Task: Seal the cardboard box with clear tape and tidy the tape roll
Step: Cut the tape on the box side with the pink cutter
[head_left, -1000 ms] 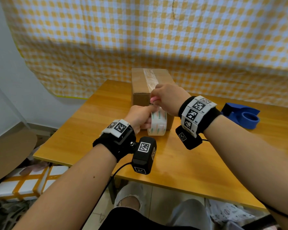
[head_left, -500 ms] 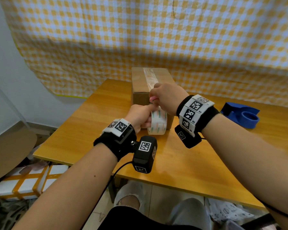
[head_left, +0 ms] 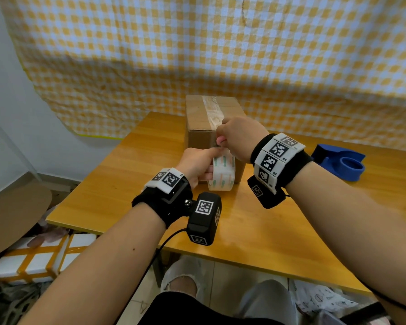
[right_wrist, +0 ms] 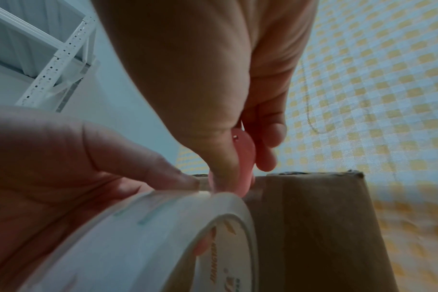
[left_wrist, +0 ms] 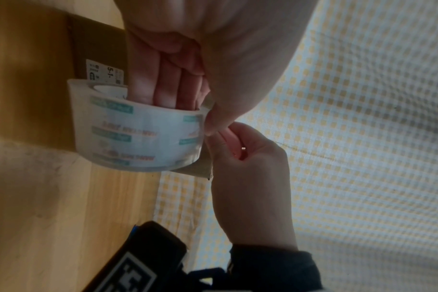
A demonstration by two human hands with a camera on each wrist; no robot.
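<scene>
Meanwhile, at a wooden tabletop (head_left: 131, 174) backed by a yellow-and-white checked cloth (head_left: 220, 55), a person works a tape roll (head_left: 222, 174) against a cardboard box (head_left: 198, 127). The box stands towards the far edge of the tabletop, about midway along it, with a strip of clear tape (head_left: 212, 109) running over its top and down to its near face. The left hand (head_left: 195, 164) grips the roll, fingers (left_wrist: 163, 87) pushed through its core and the thumb (left_wrist: 218, 118) pressed on the outer winding; the roll stands on edge, touching or just above the tabletop, directly in front of the box's near face. The right hand (head_left: 239, 137) is closed around a small pink cutter (right_wrist: 241, 164), pinched between thumb and fingers, its tip at the tape just above the roll, near the box's upper front edge. Whether the cutter touches the tape cannot be made out. The two hands meet there, thumb beside thumb. A white label (left_wrist: 104, 73) shows on the box's near face behind the roll. A blue tape dispenser (head_left: 340, 161) sits well apart, towards the right edge of the tabletop. Both wrists carry black bands with printed marker tags (head_left: 275, 156).
</scene>
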